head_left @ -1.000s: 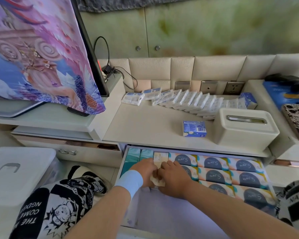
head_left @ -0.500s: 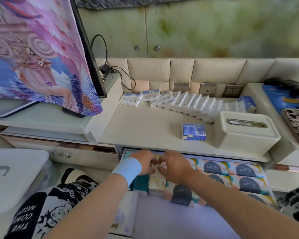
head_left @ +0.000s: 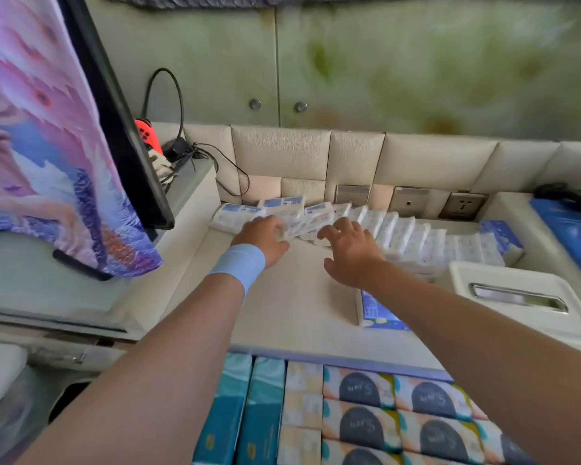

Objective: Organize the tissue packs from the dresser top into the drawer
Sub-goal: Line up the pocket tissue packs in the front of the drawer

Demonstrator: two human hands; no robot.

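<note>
Left hand (head_left: 262,239): yours, blue wristband, fingers curled onto the left end of the row; blur hides whether it grips or only touches
Right hand (head_left: 349,251): yours, fingers spread and loose, holding nothing, at mid-row
Tissue packs (head_left: 403,229): overlapping row along the back edge of the dresser top (head_left: 282,313)
Single blue pack (head_left: 379,313): near the front edge, beside the white tissue box (head_left: 517,297)
Drawer (head_left: 430,373): open below the front edge, lined with packs
</note>
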